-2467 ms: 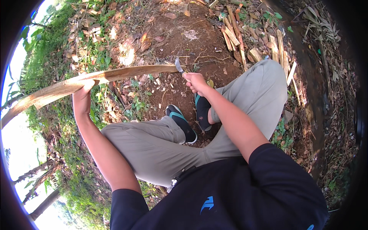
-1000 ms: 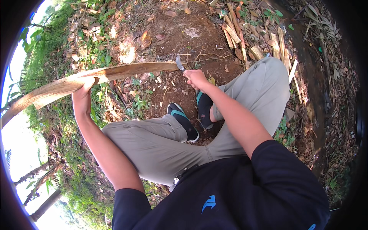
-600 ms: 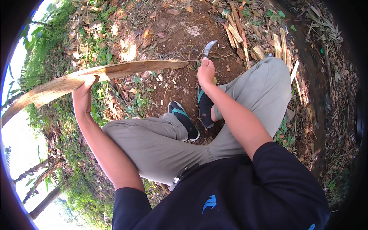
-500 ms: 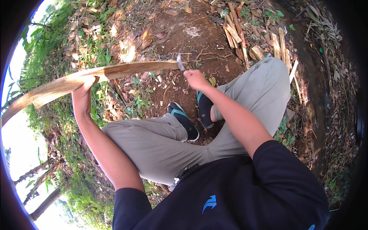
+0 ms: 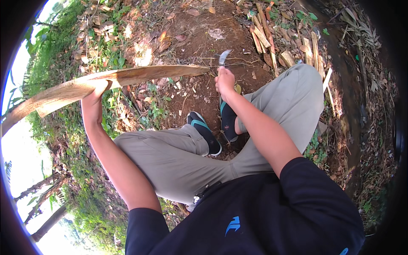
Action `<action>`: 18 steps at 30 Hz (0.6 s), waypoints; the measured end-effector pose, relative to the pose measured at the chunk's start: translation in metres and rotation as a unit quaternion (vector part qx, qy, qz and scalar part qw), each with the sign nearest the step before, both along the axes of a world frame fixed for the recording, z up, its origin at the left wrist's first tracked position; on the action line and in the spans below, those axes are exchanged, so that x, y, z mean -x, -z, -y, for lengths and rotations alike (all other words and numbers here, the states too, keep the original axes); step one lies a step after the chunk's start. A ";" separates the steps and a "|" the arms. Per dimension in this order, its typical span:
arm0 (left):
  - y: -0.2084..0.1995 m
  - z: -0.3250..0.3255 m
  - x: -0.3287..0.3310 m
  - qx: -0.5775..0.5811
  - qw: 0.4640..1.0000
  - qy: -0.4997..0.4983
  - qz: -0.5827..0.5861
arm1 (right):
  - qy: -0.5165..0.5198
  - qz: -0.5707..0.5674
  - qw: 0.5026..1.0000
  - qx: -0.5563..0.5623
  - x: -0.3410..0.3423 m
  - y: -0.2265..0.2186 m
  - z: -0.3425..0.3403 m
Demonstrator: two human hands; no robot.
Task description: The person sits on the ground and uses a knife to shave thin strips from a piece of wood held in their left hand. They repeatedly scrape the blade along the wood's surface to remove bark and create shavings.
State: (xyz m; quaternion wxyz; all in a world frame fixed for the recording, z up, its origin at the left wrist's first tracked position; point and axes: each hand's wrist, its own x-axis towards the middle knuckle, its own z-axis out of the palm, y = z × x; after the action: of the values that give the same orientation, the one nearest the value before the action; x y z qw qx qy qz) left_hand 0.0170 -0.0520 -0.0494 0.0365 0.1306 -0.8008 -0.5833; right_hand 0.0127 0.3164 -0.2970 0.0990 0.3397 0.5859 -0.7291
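A long, pale brown wooden strip stretches from the left rim to the middle of the view, held up off the ground. My left hand is closed around its lower edge, the thumb up against its face and the other fingers hidden behind it. Just past the strip's right end, my right hand grips the short handle of a small curved knife. Its hooked metal blade points away from me, apart from the strip.
Both shoes stand on bare brown soil between my bent knees. Split wood pieces lie at the far right. Dry leaves and green plants spread along the left, with small pale chips on the soil. A dark channel runs down the right side.
My right hand has moved right, taking the knife away from the strip's end, and the blade has swung to point up and right. The left hand and strip have barely shifted.
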 end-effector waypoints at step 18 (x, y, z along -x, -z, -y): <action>-0.001 -0.008 0.003 -0.013 0.999 0.006 -0.031 | -0.158 0.054 0.961 0.221 0.005 -0.013 0.001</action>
State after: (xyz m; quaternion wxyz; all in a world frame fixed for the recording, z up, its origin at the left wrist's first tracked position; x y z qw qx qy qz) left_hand 0.0139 -0.0439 -0.0480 0.0563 0.1083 -0.7926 -0.5974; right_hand 0.0080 0.3153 -0.2841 0.3176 0.2515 0.4502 -0.7958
